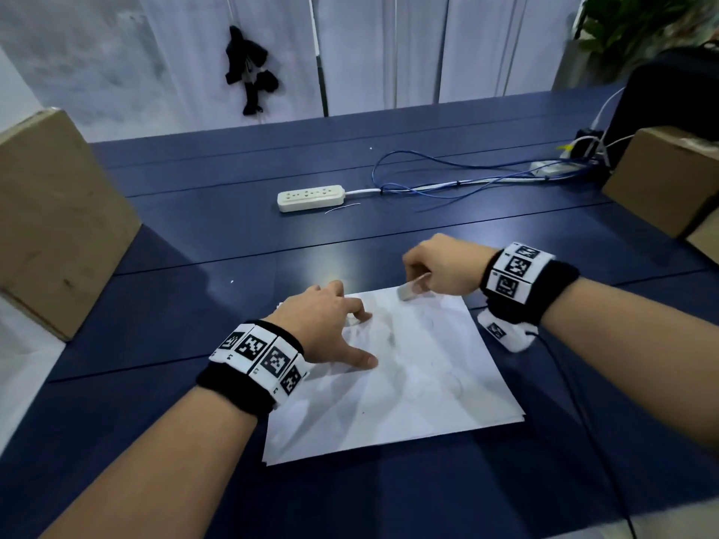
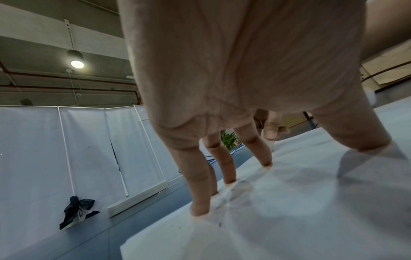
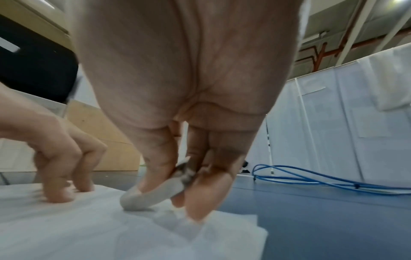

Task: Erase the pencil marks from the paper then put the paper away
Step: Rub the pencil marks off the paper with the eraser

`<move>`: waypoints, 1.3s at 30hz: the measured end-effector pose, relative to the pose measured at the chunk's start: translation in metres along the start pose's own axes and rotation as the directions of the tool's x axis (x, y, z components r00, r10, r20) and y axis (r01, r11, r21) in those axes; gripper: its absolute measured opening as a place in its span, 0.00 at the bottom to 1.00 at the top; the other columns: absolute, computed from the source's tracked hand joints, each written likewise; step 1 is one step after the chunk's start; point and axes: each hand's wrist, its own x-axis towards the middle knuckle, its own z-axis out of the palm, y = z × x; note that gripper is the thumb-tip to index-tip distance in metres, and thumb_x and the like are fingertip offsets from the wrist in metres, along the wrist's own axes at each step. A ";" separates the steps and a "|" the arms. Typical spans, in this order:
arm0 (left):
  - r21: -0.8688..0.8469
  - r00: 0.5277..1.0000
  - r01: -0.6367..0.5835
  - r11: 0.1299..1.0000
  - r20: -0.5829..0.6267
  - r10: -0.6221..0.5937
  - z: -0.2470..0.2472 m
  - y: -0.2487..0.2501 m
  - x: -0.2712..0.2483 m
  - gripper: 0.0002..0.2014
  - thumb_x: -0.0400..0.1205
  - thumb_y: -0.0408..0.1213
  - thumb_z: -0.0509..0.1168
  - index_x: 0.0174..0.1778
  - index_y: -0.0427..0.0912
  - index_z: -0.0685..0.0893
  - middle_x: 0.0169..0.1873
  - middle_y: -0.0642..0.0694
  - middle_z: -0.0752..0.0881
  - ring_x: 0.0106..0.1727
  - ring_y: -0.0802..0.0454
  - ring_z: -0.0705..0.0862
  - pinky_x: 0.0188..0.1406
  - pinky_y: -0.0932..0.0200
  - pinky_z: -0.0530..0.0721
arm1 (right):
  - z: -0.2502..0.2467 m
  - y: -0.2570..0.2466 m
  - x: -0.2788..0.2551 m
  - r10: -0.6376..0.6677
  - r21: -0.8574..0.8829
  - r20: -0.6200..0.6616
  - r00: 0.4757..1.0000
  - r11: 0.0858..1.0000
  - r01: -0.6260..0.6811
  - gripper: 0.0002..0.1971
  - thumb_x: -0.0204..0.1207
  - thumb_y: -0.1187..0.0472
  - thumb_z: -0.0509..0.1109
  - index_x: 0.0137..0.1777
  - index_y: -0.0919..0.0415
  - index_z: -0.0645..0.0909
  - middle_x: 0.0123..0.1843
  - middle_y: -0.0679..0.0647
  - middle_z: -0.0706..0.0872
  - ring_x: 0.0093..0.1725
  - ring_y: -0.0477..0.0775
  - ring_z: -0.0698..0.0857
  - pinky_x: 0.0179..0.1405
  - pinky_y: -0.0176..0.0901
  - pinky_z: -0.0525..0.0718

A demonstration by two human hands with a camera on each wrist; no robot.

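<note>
The right grip (image 1: 439,266) pinches the eraser (image 1: 406,291) against the paper (image 1: 408,383); the left grip (image 1: 330,324), fingers spread straight, presses the paper onto the bench (image 1: 233,235).

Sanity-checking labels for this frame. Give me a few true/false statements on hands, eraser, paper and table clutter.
1. The right hand pinches the eraser against the paper. True.
2. The left hand is lifted clear of the paper. False: its spread fingers press down on the sheet.
3. The eraser touches the paper near its far edge. True.
4. The paper is wiped clean. False: faint pencil marks show on it.
5. The power strip lies on the paper. False: it lies on the blue table beyond the sheet, apart from it.
</note>
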 end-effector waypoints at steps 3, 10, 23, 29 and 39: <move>-0.001 1.000 0.006 1.000 0.000 -0.006 0.000 0.000 -0.001 0.39 0.65 0.76 0.70 0.71 0.67 0.75 0.59 0.55 0.71 0.62 0.50 0.73 0.59 0.42 0.83 | 0.002 0.003 -0.010 -0.032 0.089 0.062 0.998 0.996 0.026 0.09 0.76 0.50 0.75 0.42 0.54 0.82 0.32 0.43 0.84 0.36 0.52 0.83 0.31 0.37 0.75; 0.002 1.000 0.002 1.000 0.006 -0.002 0.000 0.001 -0.001 0.39 0.66 0.76 0.70 0.73 0.67 0.75 0.60 0.54 0.71 0.63 0.49 0.73 0.59 0.43 0.83 | 0.005 0.000 -0.010 -0.015 0.042 0.053 0.998 0.999 0.013 0.08 0.75 0.50 0.75 0.46 0.53 0.85 0.33 0.43 0.84 0.33 0.43 0.81 0.29 0.38 0.73; -0.007 1.000 0.004 1.000 0.000 -0.004 0.001 0.000 0.000 0.39 0.65 0.76 0.70 0.73 0.68 0.75 0.60 0.55 0.72 0.63 0.50 0.73 0.58 0.44 0.82 | 0.004 0.005 0.000 0.028 0.028 -0.003 1.000 0.999 -0.027 0.11 0.76 0.46 0.74 0.43 0.53 0.82 0.38 0.46 0.86 0.41 0.50 0.84 0.37 0.42 0.77; -0.004 1.000 0.003 1.000 0.000 -0.003 0.001 -0.001 -0.001 0.40 0.65 0.76 0.70 0.73 0.66 0.75 0.61 0.54 0.72 0.63 0.50 0.73 0.57 0.44 0.83 | 0.007 0.009 -0.015 -0.095 0.169 0.248 0.964 0.984 0.053 0.05 0.74 0.56 0.77 0.39 0.48 0.83 0.28 0.39 0.84 0.28 0.40 0.82 0.30 0.31 0.80; -0.008 1.000 0.006 1.000 -0.003 -0.006 0.002 -0.001 0.000 0.40 0.65 0.76 0.70 0.73 0.67 0.75 0.62 0.54 0.72 0.64 0.49 0.73 0.57 0.45 0.83 | 0.003 0.016 -0.005 -0.044 0.051 0.072 0.996 0.998 0.040 0.09 0.76 0.51 0.74 0.37 0.50 0.79 0.31 0.41 0.83 0.35 0.47 0.81 0.32 0.36 0.76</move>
